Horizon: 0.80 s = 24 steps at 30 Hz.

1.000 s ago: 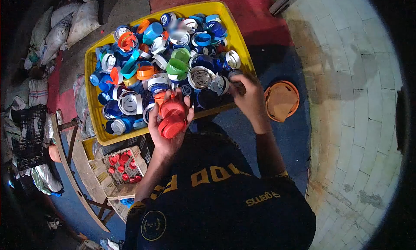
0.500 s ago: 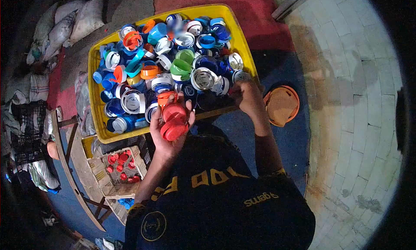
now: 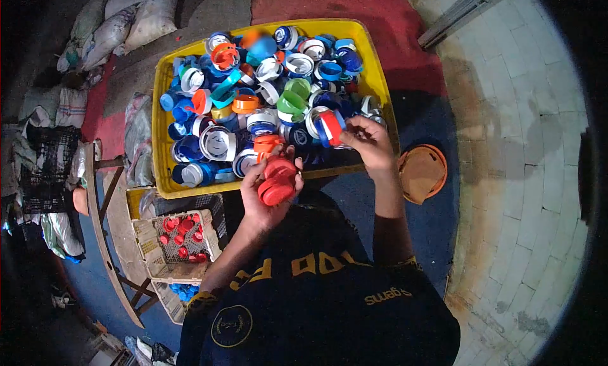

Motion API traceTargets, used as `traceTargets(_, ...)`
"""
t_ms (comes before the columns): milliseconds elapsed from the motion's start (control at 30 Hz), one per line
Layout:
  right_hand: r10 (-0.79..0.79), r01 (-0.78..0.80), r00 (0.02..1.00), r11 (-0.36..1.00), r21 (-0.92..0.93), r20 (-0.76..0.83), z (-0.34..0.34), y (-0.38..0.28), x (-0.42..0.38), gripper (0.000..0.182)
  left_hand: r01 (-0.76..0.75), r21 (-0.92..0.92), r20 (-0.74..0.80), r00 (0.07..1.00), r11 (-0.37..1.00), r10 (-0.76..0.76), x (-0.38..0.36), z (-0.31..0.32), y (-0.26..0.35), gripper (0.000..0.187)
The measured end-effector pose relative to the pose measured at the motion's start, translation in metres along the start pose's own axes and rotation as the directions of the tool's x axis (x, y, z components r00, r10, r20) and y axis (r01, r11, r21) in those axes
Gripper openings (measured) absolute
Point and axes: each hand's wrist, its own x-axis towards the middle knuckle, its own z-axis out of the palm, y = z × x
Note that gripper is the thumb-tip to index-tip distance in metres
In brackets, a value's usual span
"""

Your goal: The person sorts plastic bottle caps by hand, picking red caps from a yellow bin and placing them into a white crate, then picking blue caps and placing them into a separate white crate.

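My left hand [image 3: 256, 204], palm up at the tray's near edge, is closed around several red plastic caps [image 3: 278, 179]. An orange cap [image 3: 268, 143] shows just beyond its fingertips. My right hand [image 3: 372, 144] pinches a red and blue cap [image 3: 331, 126] between thumb and fingers, over the near right part of the tray. Below both hands, the yellow tray [image 3: 380, 74] is heaped with mixed plastic caps and lids in blue, white, orange and green. A green lid [image 3: 292, 105] and a large white-rimmed lid [image 3: 218, 143] lie on top.
A cream plastic crate [image 3: 151, 252] with red caps stands at the near left, with blue caps [image 3: 183, 292] beside it. Left of that is a wooden frame [image 3: 104, 220]. A round orange container [image 3: 423, 174] sits right of the tray. Filled sacks [image 3: 152, 22] lie far left.
My right hand has come from the tray's right corner toward my left hand, and the red and blue cap now shows in its fingers. My left hand keeps the red caps. The view has shifted.
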Motion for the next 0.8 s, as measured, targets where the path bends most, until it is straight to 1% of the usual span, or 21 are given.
traceTargets(67,-0.001,-0.001,1.0,0.997,0.082,0.019,0.012,0.012,0.008,0.016,-0.011,-0.012,0.021,1.0,1.0,0.012,-0.003,0.002,0.002,0.045)
traceTargets(100,0.117,-0.129,0.99,0.973,0.194,0.073,0.017,0.01,0.012,0.013,-0.015,-0.019,0.031,0.999,1.0,0.015,-0.004,0.002,0.003,0.045)
traceTargets(200,0.154,-0.187,0.981,0.899,0.395,0.115,0.038,0.0,0.016,0.011,-0.037,-0.074,-0.011,0.999,0.997,0.036,-0.012,0.006,0.007,0.047)
traceTargets(233,0.161,-0.208,0.976,0.888,0.409,0.147,0.041,-0.003,0.02,0.01,-0.041,-0.087,-0.01,0.999,0.995,0.04,-0.014,0.005,0.01,0.047)
traceTargets(300,0.055,-0.096,0.99,0.937,0.336,0.132,0.046,-0.002,0.028,0.01,-0.047,-0.119,-0.01,0.999,0.992,0.046,-0.016,0.002,0.013,0.048)
traceTargets(333,0.002,-0.04,0.992,0.954,0.297,0.127,0.047,-0.001,0.035,0.01,-0.062,-0.103,-0.002,0.998,0.993,0.062,-0.017,0.002,0.014,0.047)
traceTargets(367,-0.027,0.014,0.996,0.988,0.157,0.081,0.046,0.008,0.045,0.013,-0.076,-0.089,0.005,0.997,0.993,0.077,-0.017,0.002,0.014,0.047)
traceTargets(400,-0.106,0.107,0.994,0.993,-0.038,0.025,0.049,0.005,0.047,0.016,-0.089,-0.075,0.009,0.996,0.993,0.09,-0.018,0.002,0.014,0.046)
traceTargets(433,-0.195,0.185,0.981,0.954,-0.236,-0.017,0.056,-0.002,0.047,0.019,-0.091,-0.091,0.005,0.996,0.992,0.091,-0.02,0.002,0.014,0.046)
traceTargets(467,-0.289,0.245,0.956,0.871,-0.426,-0.04,0.062,-0.008,0.047,0.022,-0.092,-0.106,0.002,0.996,0.99,0.092,-0.021,0.002,0.015,0.045)
traceTargets(500,-0.432,0.342,0.902,0.75,-0.566,-0.028,0.066,-0.011,0.045,0.027,-0.092,-0.12,-0.003,0.996,0.988,0.092,-0.022,0.001,0.015,0.044)
traceTargets(600,-0.414,0.41,0.894,0.597,-0.689,0.174,0.064,-0.009,0.027,0.026,-0.1,-0.138,0.003,0.995,0.985,0.101,-0.023,-0.004,0.02,0.044)
traceTargets(667,-0.243,0.367,0.93,0.548,-0.752,0.277,0.063,-0.007,0.008,0.031,-0.123,-0.139,-0.02,0.992,0.983,0.121,-0.024,-0.003,0.021,0.045)
traceTargets(733,-0.265,0.336,0.935,0.442,-0.832,0.237,0.069,0.0,-0.007,0.032,-0.13,-0.171,-0.045,0.991,0.977,0.124,-0.025,-0.006,0.023,0.048)
traceTargets(800,-0.333,0.375,0.913,0.455,-0.808,0.237,0.071,0.006,-0.012,0.033,-0.125,-0.163,-0.038,0.992,0.979,0.121,-0.024,-0.008,0.023,0.048)
